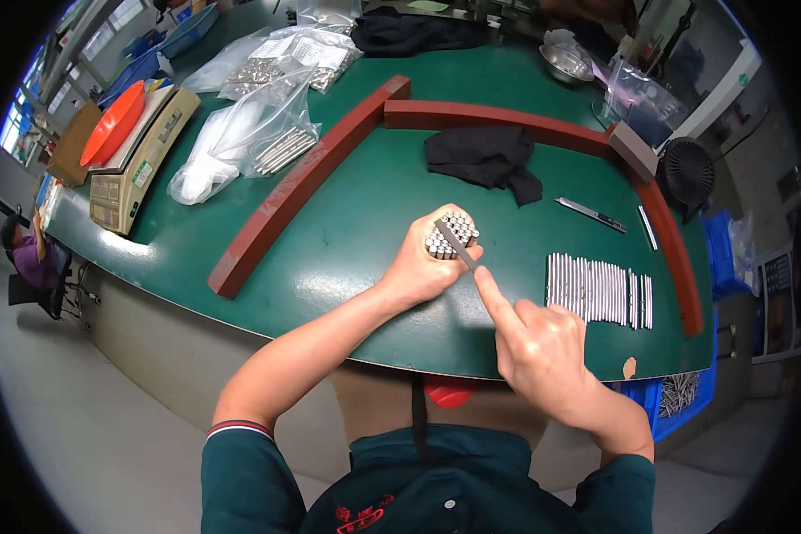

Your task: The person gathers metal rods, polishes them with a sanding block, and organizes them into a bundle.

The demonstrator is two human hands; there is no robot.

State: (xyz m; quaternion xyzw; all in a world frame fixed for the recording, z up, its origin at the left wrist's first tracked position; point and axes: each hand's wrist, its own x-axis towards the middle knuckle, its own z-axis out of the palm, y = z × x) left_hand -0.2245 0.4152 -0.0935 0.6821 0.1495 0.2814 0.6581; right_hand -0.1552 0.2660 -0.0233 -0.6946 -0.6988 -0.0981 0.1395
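My left hand (pixel 416 267) is wrapped round a bundle of thin metal rods (pixel 460 224), held upright just above the green table so that their round ends face up. Across those ends lies a flat, narrow grey file (pixel 451 240), tilted down toward my right hand (pixel 543 351). The right index finger stretches along the file's near end while the other fingers curl under around it. A row of loose metal rods (pixel 587 289) lies side by side to the right of my right hand.
Dark red bars (pixel 316 182) border the green table (pixel 356 214). Inside them lie a black cloth (pixel 485 156) and a utility knife (pixel 591 215). Plastic bags (pixel 240 133) and a scale (pixel 142 165) with an orange tray (pixel 114 123) stand left. A small black fan (pixel 688 171) is right.
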